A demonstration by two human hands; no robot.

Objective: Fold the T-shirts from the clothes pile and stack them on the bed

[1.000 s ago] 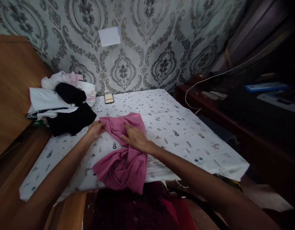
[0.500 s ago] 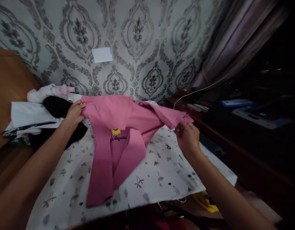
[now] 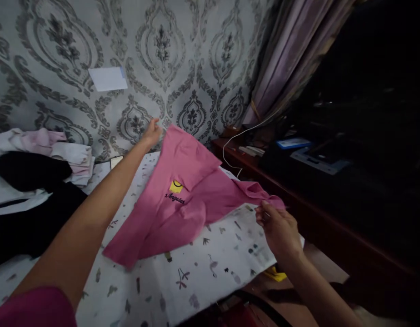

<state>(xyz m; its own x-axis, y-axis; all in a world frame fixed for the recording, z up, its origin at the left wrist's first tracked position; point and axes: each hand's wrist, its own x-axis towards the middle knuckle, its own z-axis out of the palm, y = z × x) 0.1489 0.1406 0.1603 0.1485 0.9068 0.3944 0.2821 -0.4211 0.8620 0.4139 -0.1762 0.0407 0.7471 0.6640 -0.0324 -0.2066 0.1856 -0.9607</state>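
Note:
A pink shirt [image 3: 196, 195] with a yellow patch and dark lettering lies partly folded over itself on the white patterned cloth [image 3: 210, 268]. My left hand [image 3: 153, 133] is raised by the wall, just left of the shirt's top corner, with a small gap to the fabric; its fingers are partly bent apart and hold nothing. At the shirt's right end, my right hand [image 3: 278, 225] pinches the pink fabric between thumb and fingers.
White, pink and black clothes [image 3: 32, 170] are piled at the left. A dark red ledge [image 3: 298, 195] runs along the right, with a blue-edged item [image 3: 293, 143] and a white cable [image 3: 225, 145]. The patterned wall stands behind.
My left hand has let go of the shirt's left part and lifted away. The shirt's upper left has swung up and right, its lower part spreading left. The view has turned right.

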